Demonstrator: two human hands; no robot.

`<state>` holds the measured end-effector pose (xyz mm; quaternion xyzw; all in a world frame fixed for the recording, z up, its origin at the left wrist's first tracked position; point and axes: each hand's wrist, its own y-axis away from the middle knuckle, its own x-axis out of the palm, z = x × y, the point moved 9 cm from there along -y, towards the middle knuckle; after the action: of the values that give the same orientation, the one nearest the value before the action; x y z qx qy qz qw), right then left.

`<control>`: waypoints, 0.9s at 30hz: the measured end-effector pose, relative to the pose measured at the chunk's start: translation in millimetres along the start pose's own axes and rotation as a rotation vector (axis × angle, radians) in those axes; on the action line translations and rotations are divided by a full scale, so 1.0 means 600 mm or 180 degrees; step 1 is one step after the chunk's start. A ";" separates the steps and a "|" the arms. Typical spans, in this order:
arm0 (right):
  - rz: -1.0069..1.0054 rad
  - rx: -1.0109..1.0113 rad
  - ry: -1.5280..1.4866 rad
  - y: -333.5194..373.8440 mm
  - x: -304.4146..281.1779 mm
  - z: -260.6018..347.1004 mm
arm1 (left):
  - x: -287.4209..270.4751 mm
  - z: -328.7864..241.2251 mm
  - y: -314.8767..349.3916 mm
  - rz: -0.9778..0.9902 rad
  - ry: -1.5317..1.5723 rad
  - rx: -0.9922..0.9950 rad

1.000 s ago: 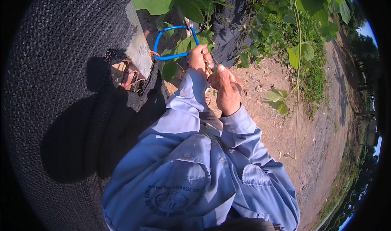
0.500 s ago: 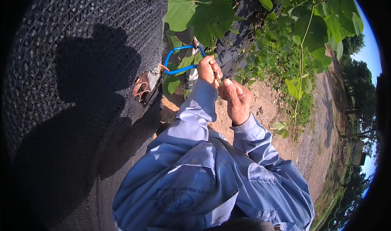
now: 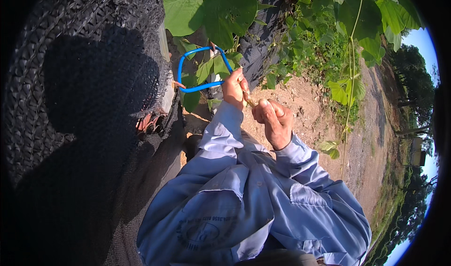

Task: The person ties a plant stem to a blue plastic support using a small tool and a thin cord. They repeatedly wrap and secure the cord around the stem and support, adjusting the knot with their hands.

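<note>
My left hand [image 3: 234, 88] is closed at the right corner of a blue cable loop [image 3: 198, 87]. A short, thin yellowish-brown piece [image 3: 250, 102] runs from it to my right hand [image 3: 275, 120]. Whether that piece joins the blue cable is hidden by my fingers. My right hand is curled shut around its other end, with the thumb on top. The loop has a squarish bend. Reddish-brown ties touch it at its left side [image 3: 178, 84] and at its top [image 3: 213, 46].
Black woven netting [image 3: 108, 139] fills the left, with my shadow on it. Beside the loop, a pale post end [image 3: 167, 93] sticks out of the netting. Large green leaves [image 3: 230, 10] hang above the loop, and a long vine [image 3: 351, 69] drops at the right over bare soil [image 3: 300, 104].
The view has shifted, so the netting, loop and leaves sit farther left. Both hands stay closed at the thin piece, with slightly more room between them.
</note>
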<state>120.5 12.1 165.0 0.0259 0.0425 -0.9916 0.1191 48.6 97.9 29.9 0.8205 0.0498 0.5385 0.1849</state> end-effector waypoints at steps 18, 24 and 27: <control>0.0031 -0.0615 -0.0319 0.089 -0.008 -0.110 | -0.075 0.032 0.022 -0.0471 -0.0646 0.0357; -0.0420 -0.0521 -0.0629 0.114 0.007 -0.143 | -0.085 0.030 0.016 -0.0035 -0.0557 0.0207; -0.0521 -0.0392 -0.0499 0.113 0.012 -0.146 | -0.082 0.051 0.054 0.0029 0.0175 0.0006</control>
<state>133.3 -47.5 71.9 -0.0626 0.0958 -0.9925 0.0421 52.2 46.4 -11.9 0.8058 0.0515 0.5617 0.1802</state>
